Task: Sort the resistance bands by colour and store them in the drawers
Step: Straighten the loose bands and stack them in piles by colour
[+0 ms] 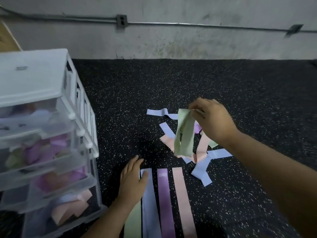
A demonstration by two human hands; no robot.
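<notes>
Black speckled rubber floor [240, 100] fills most of the frame, grey concrete wall [171, 40] along the top with a conduit pipe [205, 24] and an outlet box [121, 20]. Translucent plastic drawer unit [42, 126] at left edge, several drawers pulled partway out, holding mixed pink, purple, green and peach bands, blurred. Bottom centre: four flat bands laid side by side, left to right green band [133, 220], blue band [151, 208], purple band [164, 203], peach band [185, 203]. Right of centre: loose pile of bands [202, 152] on floor, blue, peach, a bit of purple and green, overlapping. Right hand [214, 119] centre right, raised above the pile, fingertips pinched on top of a pale green loop band [184, 133] that hangs down clear of the floor. Left hand [133, 179] lower centre, flat, fingers spread slightly, thumb touching top end of the blue band, palm over top of the green one.
</notes>
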